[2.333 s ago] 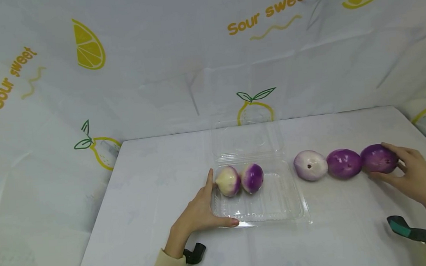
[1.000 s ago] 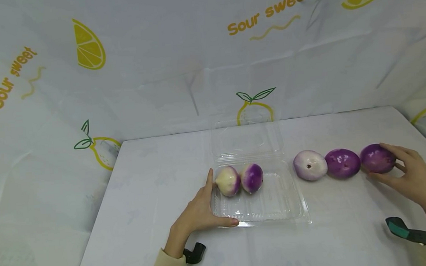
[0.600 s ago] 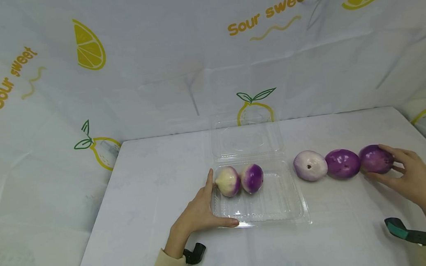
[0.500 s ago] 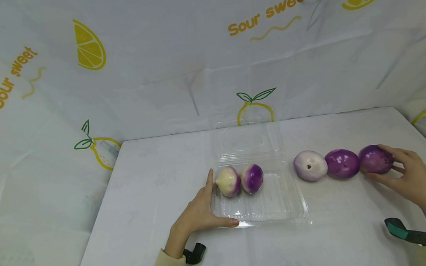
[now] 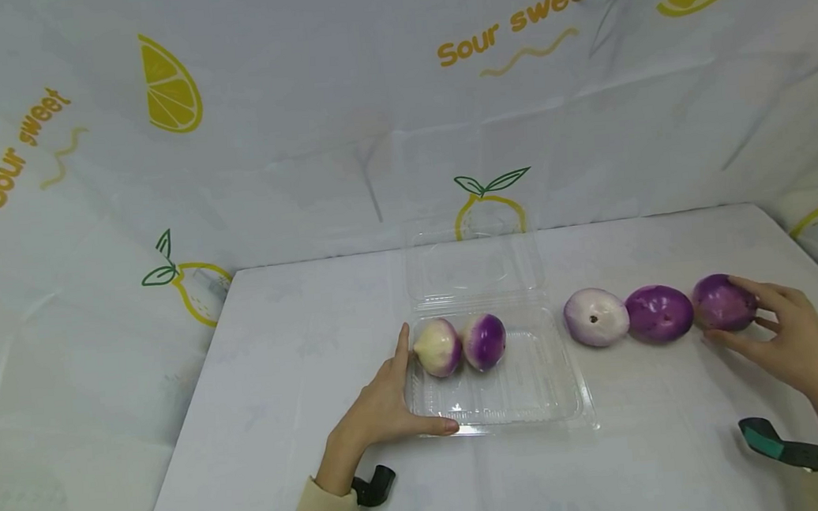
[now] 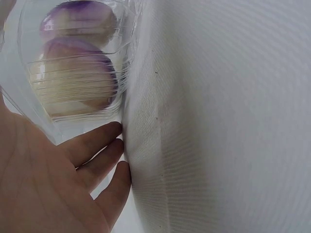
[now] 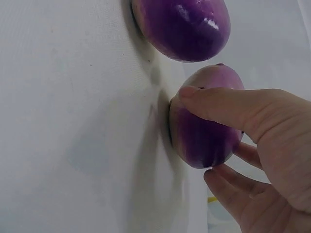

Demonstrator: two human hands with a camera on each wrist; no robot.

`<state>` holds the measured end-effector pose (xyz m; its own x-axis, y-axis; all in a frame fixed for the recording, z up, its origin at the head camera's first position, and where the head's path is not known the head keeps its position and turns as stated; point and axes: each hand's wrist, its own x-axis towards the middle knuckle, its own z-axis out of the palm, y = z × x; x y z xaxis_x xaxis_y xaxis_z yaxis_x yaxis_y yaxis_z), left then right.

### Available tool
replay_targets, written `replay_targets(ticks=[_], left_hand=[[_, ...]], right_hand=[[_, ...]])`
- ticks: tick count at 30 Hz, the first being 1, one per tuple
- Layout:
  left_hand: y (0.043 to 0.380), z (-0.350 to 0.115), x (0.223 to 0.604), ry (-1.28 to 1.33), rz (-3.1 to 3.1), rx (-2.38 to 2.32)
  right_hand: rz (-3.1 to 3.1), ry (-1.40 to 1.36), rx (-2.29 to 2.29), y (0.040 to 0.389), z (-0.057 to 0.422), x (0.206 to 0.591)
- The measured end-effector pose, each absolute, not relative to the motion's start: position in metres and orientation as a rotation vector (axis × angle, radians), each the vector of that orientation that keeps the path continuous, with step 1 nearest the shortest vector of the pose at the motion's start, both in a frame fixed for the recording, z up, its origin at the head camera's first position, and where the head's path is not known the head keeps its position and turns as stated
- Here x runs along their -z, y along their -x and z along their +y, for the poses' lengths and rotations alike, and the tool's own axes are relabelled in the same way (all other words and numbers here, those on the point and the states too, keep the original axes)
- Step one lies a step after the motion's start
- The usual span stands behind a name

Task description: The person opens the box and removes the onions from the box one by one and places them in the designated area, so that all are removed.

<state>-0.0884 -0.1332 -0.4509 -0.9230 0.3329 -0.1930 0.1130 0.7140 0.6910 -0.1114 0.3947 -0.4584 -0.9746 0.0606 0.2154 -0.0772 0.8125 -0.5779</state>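
The outermost purple turnip (image 5: 724, 302) is at the far right of a row on the table (image 5: 282, 375), and your right hand (image 5: 803, 339) has it. That grip is narrowed around the turnip: in the right wrist view, your thumb presses one side while your fingers touch the other. Whether its underside rests on the cloth, you cannot tell for certain. Just beside it is the middle purple turnip (image 5: 659, 314), and next along sits the whitish turnip (image 5: 596, 317), with a small dark spot facing up.

Your left hand (image 5: 386, 411) is at the near left corner of the clear container (image 5: 532, 381). This grip is wide and unclenched, the thumb lying along the front rim and the index finger extended by the left wall. In the left wrist view, three fingertips reach down to the cloth next to the container.

Inside the container, on its left side, you have a cream turnip (image 5: 435, 349) and a purple-and-white turnip (image 5: 485, 343) side by side. The transparent lid (image 5: 467, 271) is folded back behind the base, towards the lemon-printed backdrop (image 5: 282, 74).
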Motion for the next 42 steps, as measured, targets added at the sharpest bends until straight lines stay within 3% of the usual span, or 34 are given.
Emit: replay_targets(ticks=[35, 42], left_hand=[[0.088, -0.133, 0.45, -0.344, 2.608, -1.031], [0.088, -0.133, 0.45, -0.355, 2.607, -1.037]], right_hand=[[-2.799, 0.111, -0.808, 0.106, 0.387, 0.451], [-2.681, 0.031, -0.837, 0.104, 0.378, 0.436]])
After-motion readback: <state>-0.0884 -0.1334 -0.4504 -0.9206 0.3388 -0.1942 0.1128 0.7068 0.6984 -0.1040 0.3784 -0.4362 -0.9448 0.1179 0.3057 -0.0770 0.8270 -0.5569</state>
